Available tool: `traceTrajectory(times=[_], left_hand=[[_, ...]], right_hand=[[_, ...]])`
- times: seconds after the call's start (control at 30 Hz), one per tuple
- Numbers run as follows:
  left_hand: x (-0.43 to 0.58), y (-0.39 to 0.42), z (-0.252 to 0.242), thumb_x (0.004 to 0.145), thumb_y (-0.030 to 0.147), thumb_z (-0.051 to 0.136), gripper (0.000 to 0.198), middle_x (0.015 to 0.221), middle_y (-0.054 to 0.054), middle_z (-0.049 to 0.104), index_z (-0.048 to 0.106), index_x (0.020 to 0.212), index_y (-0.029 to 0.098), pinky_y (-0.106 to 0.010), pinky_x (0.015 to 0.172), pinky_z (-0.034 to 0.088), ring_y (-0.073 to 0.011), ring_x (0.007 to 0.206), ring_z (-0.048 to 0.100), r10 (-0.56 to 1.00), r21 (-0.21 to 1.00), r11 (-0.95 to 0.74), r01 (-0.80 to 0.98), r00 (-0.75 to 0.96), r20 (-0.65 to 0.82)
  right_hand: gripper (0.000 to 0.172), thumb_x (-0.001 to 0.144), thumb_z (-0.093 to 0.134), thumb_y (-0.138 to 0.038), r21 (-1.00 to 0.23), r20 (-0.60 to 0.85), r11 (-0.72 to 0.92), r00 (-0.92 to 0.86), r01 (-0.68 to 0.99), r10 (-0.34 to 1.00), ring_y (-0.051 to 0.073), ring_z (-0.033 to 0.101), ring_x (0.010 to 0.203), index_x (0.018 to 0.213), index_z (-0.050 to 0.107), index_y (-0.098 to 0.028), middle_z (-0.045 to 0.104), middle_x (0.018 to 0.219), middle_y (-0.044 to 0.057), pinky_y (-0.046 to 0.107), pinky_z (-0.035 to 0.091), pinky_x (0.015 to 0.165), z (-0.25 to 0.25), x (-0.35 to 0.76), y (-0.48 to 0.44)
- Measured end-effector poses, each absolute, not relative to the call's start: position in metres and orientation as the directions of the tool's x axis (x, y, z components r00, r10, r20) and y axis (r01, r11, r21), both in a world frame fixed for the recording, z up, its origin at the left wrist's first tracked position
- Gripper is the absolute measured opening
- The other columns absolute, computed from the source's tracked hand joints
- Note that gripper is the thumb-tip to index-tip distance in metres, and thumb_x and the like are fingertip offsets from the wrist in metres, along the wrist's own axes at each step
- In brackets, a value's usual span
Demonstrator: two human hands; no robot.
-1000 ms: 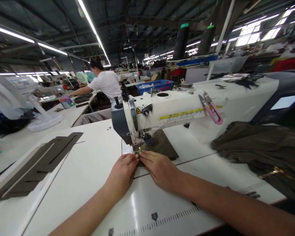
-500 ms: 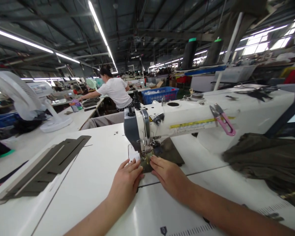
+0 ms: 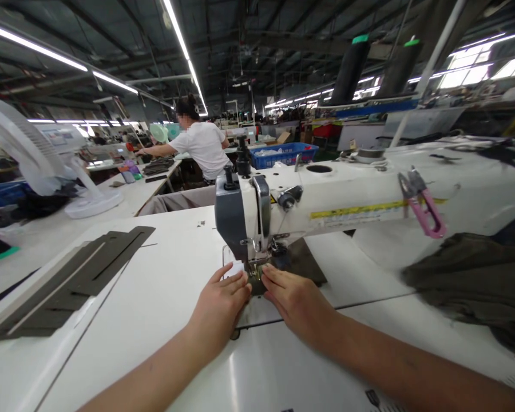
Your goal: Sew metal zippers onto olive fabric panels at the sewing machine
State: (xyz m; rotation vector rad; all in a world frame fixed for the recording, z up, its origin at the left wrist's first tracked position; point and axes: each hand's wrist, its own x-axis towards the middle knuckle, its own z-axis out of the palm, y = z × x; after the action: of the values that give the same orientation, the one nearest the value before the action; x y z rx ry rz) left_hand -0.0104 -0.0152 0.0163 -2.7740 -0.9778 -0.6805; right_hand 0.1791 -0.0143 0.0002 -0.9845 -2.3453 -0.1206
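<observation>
A white sewing machine stands on the white table in front of me. My left hand and my right hand lie side by side just below its needle and presser foot. Both hands rest flat, fingers stretched forward, pressing a small dark olive fabric piece against the machine bed. The fabric runs back and to the right under the machine arm. Most of the part under my fingers is hidden.
A stack of dark olive fabric strips lies at the left. A heap of olive fabric sits at the right. Pink thread snips hang on the machine arm. A white fan stands far left. A person in a white shirt works behind.
The view has shifted closer to the machine. My fingers went from pinching together at the needle to lying flat on the fabric either side of the presser foot.
</observation>
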Motion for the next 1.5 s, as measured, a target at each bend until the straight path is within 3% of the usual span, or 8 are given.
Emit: traceTrajectory(times=[0.37, 1.17, 1.3, 1.4, 1.5], left_hand=[[-0.009, -0.003, 0.016, 0.085, 0.012, 0.045, 0.017, 0.096, -0.006, 0.068, 0.061, 0.086, 0.017, -0.04, 0.1, 0.036, -0.0177, 0.099, 0.06, 0.571, 0.018, -0.77, 0.638, 0.677, 0.463], [-0.012, 0.005, 0.012, 0.08, 0.006, 0.05, 0.017, 0.091, -0.003, 0.069, 0.061, 0.082, 0.019, -0.035, 0.097, 0.035, -0.0158, 0.095, 0.061, 0.592, 0.056, -0.764, 0.643, 0.665, 0.454], [-0.014, -0.001, 0.015, 0.082, 0.01, 0.051, 0.014, 0.095, -0.004, 0.068, 0.062, 0.084, 0.019, -0.037, 0.092, 0.04, -0.0169, 0.093, 0.062, 0.604, 0.069, -0.743, 0.666, 0.623, 0.497], [-0.007, -0.023, 0.021, 0.084, 0.015, 0.048, 0.016, 0.098, -0.007, 0.066, 0.06, 0.094, 0.018, -0.042, 0.093, 0.041, -0.019, 0.092, 0.061, 0.607, 0.083, -0.744, 0.663, 0.618, 0.5], [0.005, -0.048, 0.02, 0.085, 0.026, 0.05, 0.038, 0.114, -0.013, 0.06, 0.047, 0.12, 0.013, -0.044, 0.1, 0.036, -0.0228, 0.108, 0.053, 0.516, 0.065, -0.829, 0.555, 0.714, 0.473]], right_hand=[[0.018, 0.078, 0.049, -0.007, -0.149, 0.48, 0.693, -0.561, 0.706, 0.675, 0.021, 0.063, 0.085, 0.085, 0.064, -0.014, 0.066, 0.097, 0.011, 0.03, 0.053, 0.071, 0.001, 0.179, -0.003], [0.019, 0.081, 0.049, -0.012, -0.255, 0.48, 0.696, -0.537, 0.672, 0.694, 0.019, 0.061, 0.089, 0.095, 0.061, -0.015, 0.065, 0.098, 0.009, 0.029, 0.049, 0.08, -0.002, 0.185, 0.005], [0.021, 0.077, 0.058, -0.023, -0.103, 0.482, 0.568, -0.458, 0.817, 0.747, 0.027, 0.057, 0.094, 0.095, 0.06, -0.013, 0.062, 0.098, 0.013, 0.039, 0.046, 0.081, 0.007, 0.197, 0.005], [0.008, 0.075, 0.052, -0.011, 0.048, 0.453, 0.4, -0.377, 0.915, 0.808, 0.028, 0.058, 0.078, 0.074, 0.059, -0.014, 0.061, 0.08, 0.013, 0.04, 0.047, 0.067, 0.011, 0.199, -0.016], [0.017, 0.073, 0.047, -0.005, -0.013, 0.461, 0.533, -0.468, 0.846, 0.754, 0.023, 0.058, 0.07, 0.079, 0.059, -0.016, 0.06, 0.076, 0.008, 0.034, 0.047, 0.062, 0.002, 0.194, -0.055]])
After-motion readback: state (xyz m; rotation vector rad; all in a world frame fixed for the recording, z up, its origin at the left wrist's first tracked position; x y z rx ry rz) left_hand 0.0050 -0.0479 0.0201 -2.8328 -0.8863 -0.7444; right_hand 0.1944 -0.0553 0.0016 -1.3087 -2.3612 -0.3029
